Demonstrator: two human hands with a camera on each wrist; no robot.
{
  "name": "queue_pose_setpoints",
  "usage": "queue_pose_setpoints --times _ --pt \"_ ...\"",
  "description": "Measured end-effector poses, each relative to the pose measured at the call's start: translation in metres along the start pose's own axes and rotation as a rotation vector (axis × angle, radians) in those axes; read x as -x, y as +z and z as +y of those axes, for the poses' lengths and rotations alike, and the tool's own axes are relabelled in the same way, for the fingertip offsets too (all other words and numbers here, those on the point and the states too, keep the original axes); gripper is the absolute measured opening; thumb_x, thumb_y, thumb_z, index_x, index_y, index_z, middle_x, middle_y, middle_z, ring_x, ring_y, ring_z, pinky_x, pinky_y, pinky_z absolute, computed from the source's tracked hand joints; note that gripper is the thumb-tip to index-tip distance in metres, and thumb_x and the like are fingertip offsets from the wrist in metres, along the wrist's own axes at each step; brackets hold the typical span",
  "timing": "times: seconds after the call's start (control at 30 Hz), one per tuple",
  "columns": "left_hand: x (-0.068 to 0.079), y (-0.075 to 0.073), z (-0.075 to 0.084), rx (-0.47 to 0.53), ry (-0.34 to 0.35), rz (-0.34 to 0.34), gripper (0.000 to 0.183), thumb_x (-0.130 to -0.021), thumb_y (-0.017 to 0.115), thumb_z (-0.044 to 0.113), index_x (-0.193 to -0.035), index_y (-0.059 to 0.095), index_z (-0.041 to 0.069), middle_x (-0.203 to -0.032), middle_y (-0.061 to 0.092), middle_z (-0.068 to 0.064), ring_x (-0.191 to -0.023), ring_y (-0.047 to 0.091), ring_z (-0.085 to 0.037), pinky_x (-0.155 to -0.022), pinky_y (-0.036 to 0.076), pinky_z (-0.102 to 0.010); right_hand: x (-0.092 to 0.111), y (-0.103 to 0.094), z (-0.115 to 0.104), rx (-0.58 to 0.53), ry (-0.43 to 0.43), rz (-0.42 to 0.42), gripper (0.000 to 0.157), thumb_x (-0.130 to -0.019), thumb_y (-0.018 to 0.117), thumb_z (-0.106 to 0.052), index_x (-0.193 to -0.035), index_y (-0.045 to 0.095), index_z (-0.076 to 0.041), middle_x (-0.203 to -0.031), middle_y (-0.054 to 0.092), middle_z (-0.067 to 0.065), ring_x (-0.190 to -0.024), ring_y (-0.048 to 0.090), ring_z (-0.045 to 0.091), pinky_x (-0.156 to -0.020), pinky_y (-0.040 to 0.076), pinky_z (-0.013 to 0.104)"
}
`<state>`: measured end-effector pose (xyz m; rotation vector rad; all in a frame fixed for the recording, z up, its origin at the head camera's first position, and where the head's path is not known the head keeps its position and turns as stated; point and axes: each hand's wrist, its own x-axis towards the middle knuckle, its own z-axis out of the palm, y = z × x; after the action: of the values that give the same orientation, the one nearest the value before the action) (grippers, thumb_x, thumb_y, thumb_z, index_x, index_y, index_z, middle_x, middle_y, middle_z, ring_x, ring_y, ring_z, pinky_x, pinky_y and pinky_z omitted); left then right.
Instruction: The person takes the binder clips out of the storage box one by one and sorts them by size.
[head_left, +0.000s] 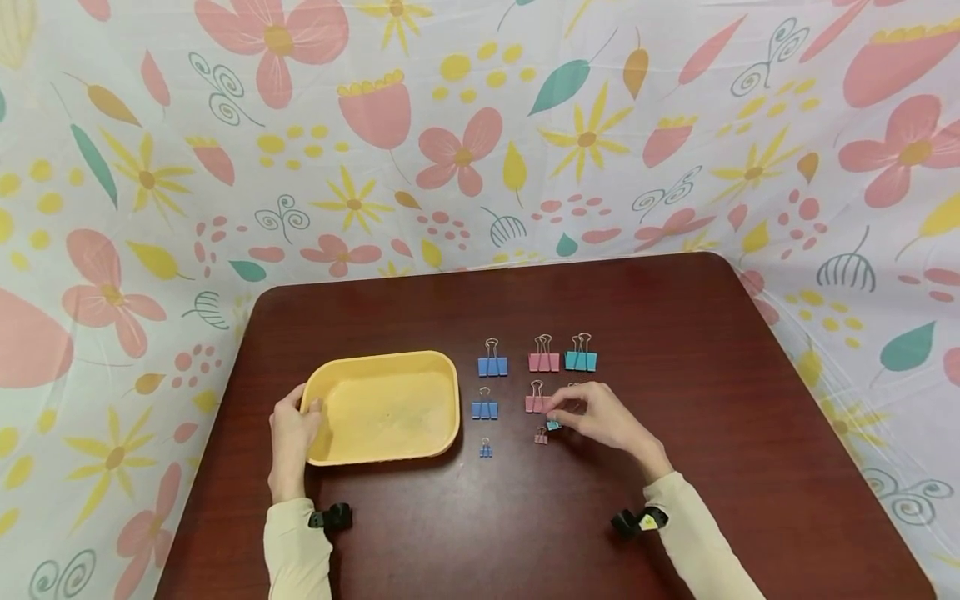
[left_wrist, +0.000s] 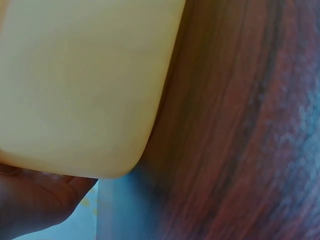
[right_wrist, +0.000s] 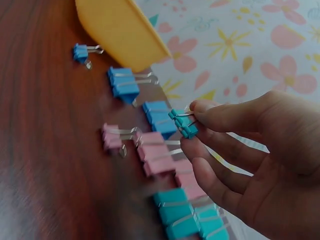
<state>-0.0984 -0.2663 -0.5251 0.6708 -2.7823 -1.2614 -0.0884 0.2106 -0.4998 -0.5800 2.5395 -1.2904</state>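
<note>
My left hand [head_left: 292,425] grips the left end of a shallow yellow tray [head_left: 382,455], thumb over the rim. Between thumb and fingertips, my right hand [head_left: 603,417] pinches a small teal binder clip [right_wrist: 183,123] by its wire handles. Close by lie a small pink binder clip [head_left: 541,438] and a medium pink one [head_left: 536,404], with a large pink one [head_left: 543,362] farther back. A large teal binder clip [head_left: 581,361] stands at the back right. The right hand mostly hides the medium teal clip [right_wrist: 176,214] in the head view.
Just right of the tray, three blue binder clips form a column: large [head_left: 492,367], medium [head_left: 484,410] and small [head_left: 486,452]. All sit on a dark reddish-brown table [head_left: 465,542]. A flower-patterned cloth [head_left: 480,217] hangs behind the table and at its sides.
</note>
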Motion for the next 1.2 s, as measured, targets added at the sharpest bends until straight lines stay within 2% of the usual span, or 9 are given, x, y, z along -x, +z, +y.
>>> queue_pose_setpoints --times 0.13,0.27,0.5,0.73,0.93,1.1,1.2 --pt "0.001 0.000 -0.002 0.004 -0.015 -0.004 0.043 -0.102 0.055 0.012 -0.144 0.055 0.003 -0.136 0.059 -0.030 -0.113 0.064 -0.043 -0.087 0.057 -0.053 0.010 0.000 0.010 0.002 0.042 -0.007 0.010 -0.093 0.074 -0.013 -0.101 0.079 -0.012 -0.091 0.074 -0.001 -0.060 0.059 0.018 -0.055 0.051 0.024" --pt "0.000 0.001 -0.003 0.010 -0.029 -0.010 0.044 -0.103 0.054 0.012 -0.146 0.053 0.003 -0.139 0.058 -0.030 -0.115 0.063 -0.042 -0.088 0.056 -0.054 0.019 -0.002 0.021 0.031 0.067 0.006 0.009 -0.092 0.076 -0.015 -0.099 0.080 -0.014 -0.091 0.075 -0.004 -0.066 0.055 0.010 -0.058 0.048 0.022" --pt "0.000 -0.002 -0.003 0.007 -0.032 -0.006 0.044 -0.103 0.054 0.013 -0.145 0.054 0.003 -0.137 0.058 -0.030 -0.112 0.064 -0.042 -0.084 0.057 -0.051 0.029 -0.001 0.036 0.052 0.042 0.027 0.007 -0.092 0.075 -0.013 -0.097 0.079 -0.016 -0.090 0.076 -0.004 -0.071 0.062 0.008 -0.066 0.054 0.024" --pt "0.000 0.001 -0.004 0.012 -0.016 -0.007 0.043 -0.102 0.055 0.012 -0.144 0.055 0.002 -0.137 0.059 -0.031 -0.115 0.063 -0.044 -0.087 0.056 -0.055 0.033 0.003 0.043 0.053 0.078 0.024 0.010 -0.092 0.075 -0.011 -0.099 0.079 -0.016 -0.088 0.075 -0.004 -0.075 0.066 0.010 -0.070 0.056 0.024" --pt "0.000 0.000 -0.006 0.006 0.009 0.001 0.041 -0.102 0.055 0.014 -0.142 0.056 0.005 -0.135 0.060 -0.029 -0.111 0.064 -0.043 -0.085 0.057 -0.053 0.034 0.004 0.043 0.053 0.079 0.042 0.011 -0.091 0.075 -0.009 -0.101 0.078 -0.014 -0.088 0.075 -0.004 -0.076 0.067 0.008 -0.071 0.057 0.023" --pt "0.003 -0.006 -0.007 -0.016 0.051 -0.023 0.049 -0.104 0.055 0.029 -0.146 0.051 0.005 -0.137 0.059 -0.029 -0.116 0.061 -0.044 -0.091 0.053 -0.055 0.036 -0.002 0.036 0.058 0.095 0.064 0.014 -0.091 0.076 -0.014 -0.106 0.077 -0.013 -0.088 0.075 -0.005 -0.075 0.068 0.011 -0.069 0.056 0.024" --pt "0.004 -0.012 -0.005 -0.016 0.084 -0.038 0.059 -0.105 0.050 0.041 -0.151 0.044 0.004 -0.138 0.058 -0.030 -0.119 0.059 -0.046 -0.097 0.050 -0.057 0.035 -0.009 0.030 0.076 0.108 0.102 0.017 -0.093 0.075 -0.017 -0.109 0.077 -0.013 -0.089 0.075 -0.004 -0.075 0.067 0.010 -0.066 0.055 0.024"
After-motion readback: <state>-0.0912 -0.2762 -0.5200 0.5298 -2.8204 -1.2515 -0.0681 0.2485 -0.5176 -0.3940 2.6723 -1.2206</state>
